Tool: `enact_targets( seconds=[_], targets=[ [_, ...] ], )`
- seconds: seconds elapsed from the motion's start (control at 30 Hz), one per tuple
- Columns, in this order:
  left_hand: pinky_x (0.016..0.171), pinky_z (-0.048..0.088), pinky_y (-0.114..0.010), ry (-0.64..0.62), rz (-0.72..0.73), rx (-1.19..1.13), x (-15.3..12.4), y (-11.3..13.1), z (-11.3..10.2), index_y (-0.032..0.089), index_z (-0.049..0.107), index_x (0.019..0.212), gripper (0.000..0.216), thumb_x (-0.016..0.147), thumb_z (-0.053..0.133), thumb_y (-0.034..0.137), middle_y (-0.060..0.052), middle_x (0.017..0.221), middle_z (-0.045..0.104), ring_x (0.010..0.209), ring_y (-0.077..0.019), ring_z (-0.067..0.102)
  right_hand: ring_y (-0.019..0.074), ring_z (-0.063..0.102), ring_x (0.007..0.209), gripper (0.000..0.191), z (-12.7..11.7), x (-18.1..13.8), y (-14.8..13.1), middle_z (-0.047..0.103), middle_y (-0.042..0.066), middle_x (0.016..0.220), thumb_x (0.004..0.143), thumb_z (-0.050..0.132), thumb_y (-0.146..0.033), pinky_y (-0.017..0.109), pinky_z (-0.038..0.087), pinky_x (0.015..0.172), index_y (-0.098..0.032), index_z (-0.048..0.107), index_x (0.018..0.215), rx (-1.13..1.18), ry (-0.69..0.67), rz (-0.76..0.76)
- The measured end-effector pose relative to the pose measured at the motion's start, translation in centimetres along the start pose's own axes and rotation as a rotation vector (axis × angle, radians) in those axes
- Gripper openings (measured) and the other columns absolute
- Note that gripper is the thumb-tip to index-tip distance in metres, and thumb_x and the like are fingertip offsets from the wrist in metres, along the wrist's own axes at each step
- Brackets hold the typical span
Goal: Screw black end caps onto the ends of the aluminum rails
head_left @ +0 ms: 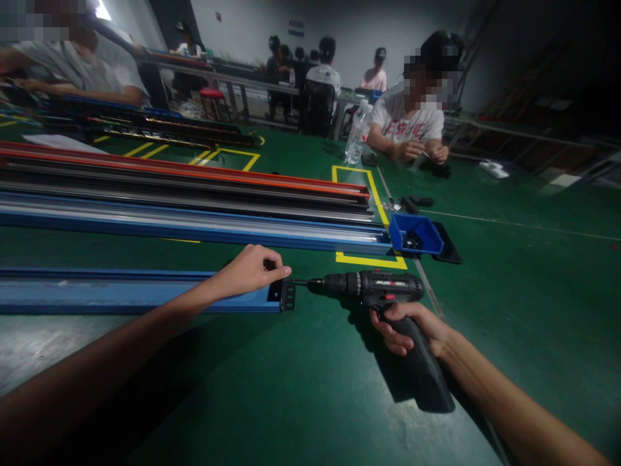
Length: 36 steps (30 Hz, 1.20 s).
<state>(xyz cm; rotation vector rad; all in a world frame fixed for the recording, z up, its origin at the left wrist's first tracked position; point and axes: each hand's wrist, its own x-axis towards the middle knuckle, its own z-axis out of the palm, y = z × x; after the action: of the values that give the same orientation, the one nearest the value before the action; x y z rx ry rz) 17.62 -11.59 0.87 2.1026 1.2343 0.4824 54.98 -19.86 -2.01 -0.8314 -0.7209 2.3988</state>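
My right hand is wrapped round the grip of a black cordless drill, which lies level and points left. Its long thin bit reaches to the black end cap on a blue metal channel. Whether the tip sits in a screw is too small to tell. My left hand is closed at that end of the channel, thumb and curled fingers gripping the end cap's upper edge. Part of the cap and channel is hidden under the fingers.
Behind my hands lie long blue, dark and orange rails. A blue bin with small black parts stands at their right end. Farther back are a water bottle, a seated person handling something small, and another person at left.
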Motion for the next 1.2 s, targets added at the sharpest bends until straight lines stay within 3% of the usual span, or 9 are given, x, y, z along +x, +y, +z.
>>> enact_targets(
  seconds=[0.8,1.2],
  targets=[
    [0.061,0.038,-0.025,0.004,0.006,0.002,-0.07,-0.16,0.00,0.017,0.070,0.070,0.042,0.090,0.061,0.052,0.000,0.065,0.065,0.063,-0.0143,0.057,0.0030,0.041,0.040,0.023,-0.14,0.10,-0.02,0.065,0.002,0.077,0.086,0.064,-0.021,0.020,0.050,0.049,-0.006,0.072,0.103,0.023,-0.041,0.012],
    [0.061,0.038,-0.025,0.002,0.018,0.016,-0.05,-0.20,0.01,0.017,0.071,0.071,0.042,0.092,0.060,0.052,-0.001,0.066,0.065,0.063,-0.0139,0.056,0.0034,0.040,0.039,0.021,-0.15,0.06,0.06,0.063,0.000,0.071,0.083,0.065,-0.022,0.020,0.048,0.047,-0.007,0.071,0.097,-0.012,-0.005,0.015]
  ],
)
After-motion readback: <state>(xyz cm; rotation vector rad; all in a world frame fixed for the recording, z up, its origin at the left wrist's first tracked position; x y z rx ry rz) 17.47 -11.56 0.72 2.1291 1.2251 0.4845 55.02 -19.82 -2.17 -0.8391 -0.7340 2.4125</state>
